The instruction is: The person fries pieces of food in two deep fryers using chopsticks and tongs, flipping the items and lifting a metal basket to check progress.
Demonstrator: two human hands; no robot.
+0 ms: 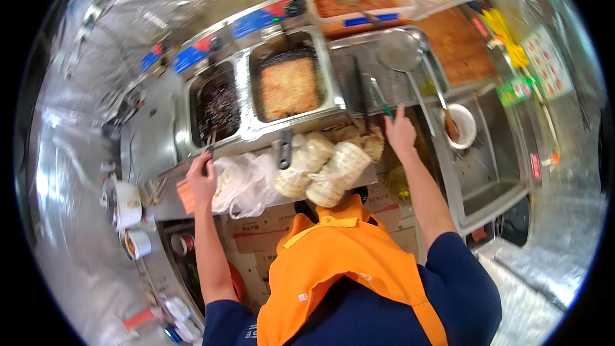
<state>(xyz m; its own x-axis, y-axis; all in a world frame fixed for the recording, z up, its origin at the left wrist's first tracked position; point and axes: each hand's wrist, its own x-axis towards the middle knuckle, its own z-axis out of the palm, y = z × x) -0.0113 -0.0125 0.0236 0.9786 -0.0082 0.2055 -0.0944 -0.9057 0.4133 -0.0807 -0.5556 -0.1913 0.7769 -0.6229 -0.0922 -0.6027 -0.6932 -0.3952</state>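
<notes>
My left hand (202,175) grips a thin metal utensil (211,139), its tips at the near edge of the left fryer tank (216,103), which holds dark oil. What kind of utensil it is cannot be made out. My right hand (401,129) holds a green-handled tool (387,109) with a thin metal end over a steel tray (353,69); its index finger points forward. In the right fryer tank (252,50) a golden, rectangular slab of food (289,87) lies in the oil. A black handle (285,149) sticks out over that tank's front.
Bagged stacks of pale round food (338,173) and a plastic bag (247,182) lie before the fryers. A strainer (399,50) rests across the tray. Behind is a tub of reddish food (355,2). To the right are a sink (499,154), a white bowl (466,125) and a wooden board (456,48).
</notes>
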